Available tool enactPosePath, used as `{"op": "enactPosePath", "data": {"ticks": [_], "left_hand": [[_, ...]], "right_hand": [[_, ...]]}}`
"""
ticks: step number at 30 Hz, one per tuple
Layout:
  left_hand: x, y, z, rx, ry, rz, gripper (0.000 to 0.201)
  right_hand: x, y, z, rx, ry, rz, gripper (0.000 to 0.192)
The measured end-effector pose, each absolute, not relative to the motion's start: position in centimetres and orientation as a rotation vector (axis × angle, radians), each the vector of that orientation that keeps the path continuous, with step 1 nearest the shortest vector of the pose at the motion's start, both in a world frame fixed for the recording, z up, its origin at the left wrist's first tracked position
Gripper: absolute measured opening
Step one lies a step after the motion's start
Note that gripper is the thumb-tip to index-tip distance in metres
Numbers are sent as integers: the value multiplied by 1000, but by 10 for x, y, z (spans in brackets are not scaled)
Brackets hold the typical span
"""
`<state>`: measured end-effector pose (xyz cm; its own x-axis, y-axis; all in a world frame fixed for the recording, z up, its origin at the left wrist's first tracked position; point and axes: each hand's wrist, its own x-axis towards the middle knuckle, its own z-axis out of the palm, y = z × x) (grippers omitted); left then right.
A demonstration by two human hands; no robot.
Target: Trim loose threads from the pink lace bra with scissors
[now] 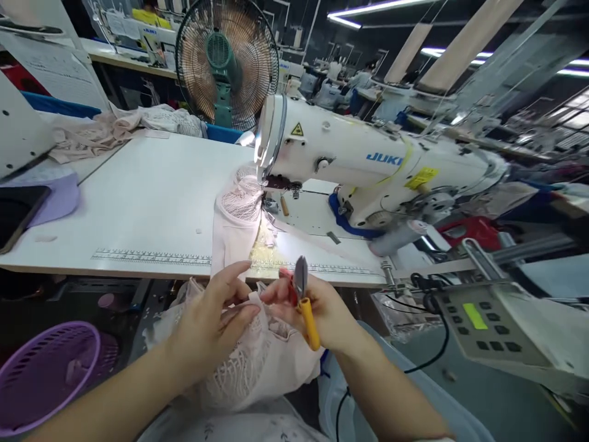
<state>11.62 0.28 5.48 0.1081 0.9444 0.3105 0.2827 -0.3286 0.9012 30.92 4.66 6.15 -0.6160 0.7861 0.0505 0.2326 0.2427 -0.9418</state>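
Scissors, right hand; fabric, left hand

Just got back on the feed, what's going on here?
The left hand pinches pale pink fabric in front of the table. The right hand holds scissors, tips pointing up, close to that fabric. More pale pink lace lies on the table by the needle end of the sewing machine.
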Motion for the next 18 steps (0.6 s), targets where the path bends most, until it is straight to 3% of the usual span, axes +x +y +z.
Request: {"op": "enactPosePath", "data": {"ticks": [7,13,18], "left_hand": [[118,5,50,1815,1174,1229,50],[111,4,55,1363,1105,889,23],[113,2,59,1235,1048,804,26]], "right_hand": [[293,60,68,-865,-1941,1358,21],[291,57,59,-758,-1926,1334,17],[286,55,58,-578,-1857,1333,25]]}}
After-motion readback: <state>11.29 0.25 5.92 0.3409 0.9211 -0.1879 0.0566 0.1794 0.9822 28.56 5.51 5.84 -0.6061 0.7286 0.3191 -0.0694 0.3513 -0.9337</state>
